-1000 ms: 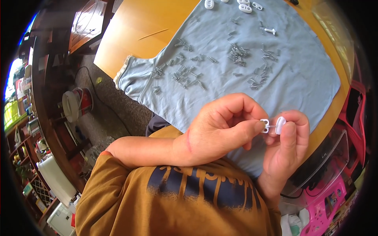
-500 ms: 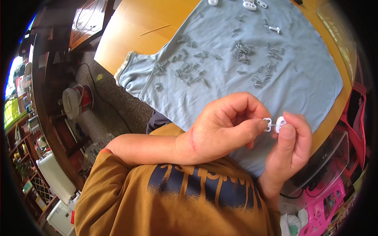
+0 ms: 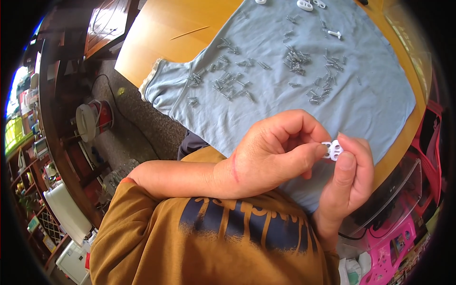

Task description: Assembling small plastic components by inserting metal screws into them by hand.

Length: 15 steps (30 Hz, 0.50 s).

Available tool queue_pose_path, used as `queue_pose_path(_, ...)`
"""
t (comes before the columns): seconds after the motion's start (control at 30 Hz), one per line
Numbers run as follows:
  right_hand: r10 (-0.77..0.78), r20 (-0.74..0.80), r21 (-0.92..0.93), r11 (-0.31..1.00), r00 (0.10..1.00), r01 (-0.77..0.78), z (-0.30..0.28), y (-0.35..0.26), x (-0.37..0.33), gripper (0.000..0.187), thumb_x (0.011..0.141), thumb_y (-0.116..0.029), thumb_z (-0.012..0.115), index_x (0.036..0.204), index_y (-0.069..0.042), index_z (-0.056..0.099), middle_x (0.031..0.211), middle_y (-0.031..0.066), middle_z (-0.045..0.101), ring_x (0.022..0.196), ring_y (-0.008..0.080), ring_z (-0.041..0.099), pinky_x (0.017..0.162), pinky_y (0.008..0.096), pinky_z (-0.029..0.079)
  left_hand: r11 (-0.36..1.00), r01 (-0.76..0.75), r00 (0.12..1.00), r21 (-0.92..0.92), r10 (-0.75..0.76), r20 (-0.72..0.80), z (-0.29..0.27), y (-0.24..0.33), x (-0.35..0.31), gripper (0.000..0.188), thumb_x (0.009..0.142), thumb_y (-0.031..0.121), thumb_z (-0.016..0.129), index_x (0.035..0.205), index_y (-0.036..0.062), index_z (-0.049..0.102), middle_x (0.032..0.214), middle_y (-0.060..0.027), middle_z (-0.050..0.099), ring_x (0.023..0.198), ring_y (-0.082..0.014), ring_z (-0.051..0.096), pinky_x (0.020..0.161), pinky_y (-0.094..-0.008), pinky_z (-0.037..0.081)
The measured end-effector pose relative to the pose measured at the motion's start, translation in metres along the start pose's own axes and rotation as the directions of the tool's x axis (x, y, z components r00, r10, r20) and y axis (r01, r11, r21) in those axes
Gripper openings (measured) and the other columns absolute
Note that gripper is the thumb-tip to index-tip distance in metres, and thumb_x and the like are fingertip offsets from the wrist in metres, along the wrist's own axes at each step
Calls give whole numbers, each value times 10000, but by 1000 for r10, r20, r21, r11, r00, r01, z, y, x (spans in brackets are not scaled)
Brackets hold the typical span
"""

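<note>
Between the thumb and forefinger of my left hand (image 3: 280, 154) is pinched a white plastic cord lock piece (image 3: 326, 149). My right hand (image 3: 349, 178) pinches a second white piece, an oval cord lock part (image 3: 336, 150) with holes in it. The two pieces meet right against each other, and no spring shows between them. Beyond my hands, small metal springs (image 3: 297, 60) lie in loose heaps on a light blue cloth (image 3: 270, 104). A white T-shaped plastic plunger (image 3: 335, 34) rests among them, and white oval cord lock parts (image 3: 305, 5) sit at the far edge.
The cloth is spread over a wooden table (image 3: 152, 35), where a thin wooden stick (image 3: 190, 32) lies at the left. Below on the floor stands a bucket (image 3: 87, 122). At the lower right are a pink plastic item (image 3: 392, 244) and a clear plastic box (image 3: 403, 194).
The two white pieces have come together, closing the gap where a small spring showed between them. My right hand has shifted slightly left.
</note>
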State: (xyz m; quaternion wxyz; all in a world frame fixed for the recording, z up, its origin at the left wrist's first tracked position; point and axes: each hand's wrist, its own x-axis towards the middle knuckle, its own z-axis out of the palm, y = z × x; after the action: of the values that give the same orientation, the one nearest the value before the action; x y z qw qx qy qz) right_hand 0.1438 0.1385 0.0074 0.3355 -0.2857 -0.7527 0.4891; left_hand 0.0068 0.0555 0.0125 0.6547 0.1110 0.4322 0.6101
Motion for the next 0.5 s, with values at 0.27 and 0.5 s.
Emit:
queue_pose_path(0.27,73,66,152,985,995,-82,-1,1,0,297,913,-166,456,1071,61,567,876,61,520,750,111,445,657,244,357,991,-83,996,-106,87,36,1,-5,0,236,897,5,539,1130,-4,498,972,-70,613,803,-96,593,676,-221,517)
queue_pose_path(0.5,23,67,201,979,997,-36,1,1,1,310,878,-97,546,1153,46,567,1012,109,540,803,134,551,704,235,453,994,-87,985,-69,96,140,-1,-1,-2,390,909,-40,482,1292,-52,409,1100,-144,593,956,-176,610,834,-291,525)
